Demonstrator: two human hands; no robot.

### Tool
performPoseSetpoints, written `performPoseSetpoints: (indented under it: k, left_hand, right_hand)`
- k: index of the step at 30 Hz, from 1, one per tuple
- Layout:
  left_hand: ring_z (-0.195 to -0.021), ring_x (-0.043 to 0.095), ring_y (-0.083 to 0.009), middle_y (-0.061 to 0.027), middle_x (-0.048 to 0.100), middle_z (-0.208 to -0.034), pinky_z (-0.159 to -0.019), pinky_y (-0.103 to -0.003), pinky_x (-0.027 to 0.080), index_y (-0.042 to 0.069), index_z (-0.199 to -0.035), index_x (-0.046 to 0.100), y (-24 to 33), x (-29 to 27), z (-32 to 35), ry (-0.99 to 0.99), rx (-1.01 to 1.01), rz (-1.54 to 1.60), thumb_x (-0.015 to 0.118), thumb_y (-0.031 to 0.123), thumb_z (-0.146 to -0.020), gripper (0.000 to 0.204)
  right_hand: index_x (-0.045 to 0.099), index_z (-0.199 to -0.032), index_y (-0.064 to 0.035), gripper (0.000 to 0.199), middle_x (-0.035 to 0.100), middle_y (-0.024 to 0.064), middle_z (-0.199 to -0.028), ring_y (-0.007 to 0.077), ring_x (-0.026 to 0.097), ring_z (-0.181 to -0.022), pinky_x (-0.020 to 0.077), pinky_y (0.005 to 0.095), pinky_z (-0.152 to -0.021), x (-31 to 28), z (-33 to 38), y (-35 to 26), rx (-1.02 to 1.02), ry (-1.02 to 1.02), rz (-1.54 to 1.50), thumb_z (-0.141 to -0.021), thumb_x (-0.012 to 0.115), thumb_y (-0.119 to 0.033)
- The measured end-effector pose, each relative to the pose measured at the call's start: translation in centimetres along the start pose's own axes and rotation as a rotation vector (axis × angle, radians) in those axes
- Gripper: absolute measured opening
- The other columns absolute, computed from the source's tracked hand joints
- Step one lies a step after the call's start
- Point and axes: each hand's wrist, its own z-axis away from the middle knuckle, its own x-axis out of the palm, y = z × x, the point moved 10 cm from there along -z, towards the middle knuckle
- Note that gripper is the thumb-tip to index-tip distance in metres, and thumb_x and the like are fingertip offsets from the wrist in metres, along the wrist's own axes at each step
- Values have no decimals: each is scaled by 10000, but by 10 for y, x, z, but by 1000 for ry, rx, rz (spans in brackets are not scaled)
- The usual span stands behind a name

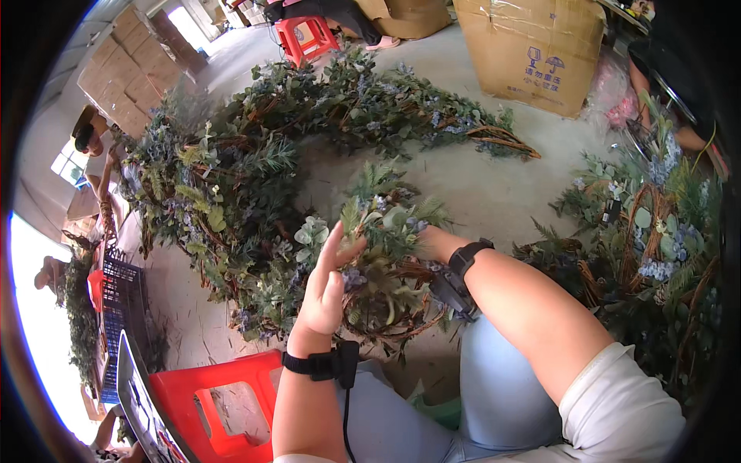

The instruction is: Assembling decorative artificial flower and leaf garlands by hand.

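Note:
In front of my lap is a wreath of artificial greenery (382, 297), with a brown twig ring, green leaves and small blue and white flowers. My left hand (326, 289) is at its left side, fingers stretched upward and apart, against the leaves. Part of its fingertips is hidden by the foliage. My right hand (432, 241) reaches in from the right at the wreath's upper side. Leaves cover its fingers, so whether it grips a stem does not show. Dark bands are strapped around both my wrists.
A large curved heap of similar wreaths (224, 177) lies on the floor ahead, and more wreaths (656, 239) are piled at right. A red plastic stool (181, 393) stands at lower left. Farther off are a cardboard box (532, 54), another red stool (305, 38), a dark blue crate (122, 309) and several people.

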Motion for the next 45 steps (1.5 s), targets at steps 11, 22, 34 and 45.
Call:
performPoseSetpoints:
  k: [11,22,34,45]
  left_hand:
    - [-798,581,-170,-124,608,-872,-686,-287,456,-3,-907,588,29,38,7,-44,-234,-309,556,79,-787,149]
    - [-1025,443,-295,-86,483,-1039,-786,-416,380,78,-1018,546,69,50,4,-35,162,-1046,619,82,-544,479]
    - [-564,498,-209,-97,535,-624,-537,-311,406,18,-939,538,-31,-69,22,308,-318,-514,652,31,-708,258]
    - [-615,442,-113,-41,521,-683,-561,-263,388,-20,-899,537,-86,-116,39,513,-399,-361,657,167,-785,250]
  right_hand:
    - [630,-821,49,338,627,101,-813,159,535,-726,410,315,-677,-4,11,-26,498,-95,-298,-770,564,-279]
    - [640,-822,33,609,632,165,-790,242,578,-755,434,336,-723,-39,34,-94,241,-79,-183,-837,447,-545]
    - [583,-894,-1,149,611,47,-806,114,568,-793,445,250,-746,-144,71,-129,-44,475,-489,-884,480,-108]
    - [590,-977,-60,276,605,177,-931,350,569,-870,447,413,-741,-20,33,-115,-10,33,176,-777,565,-249]
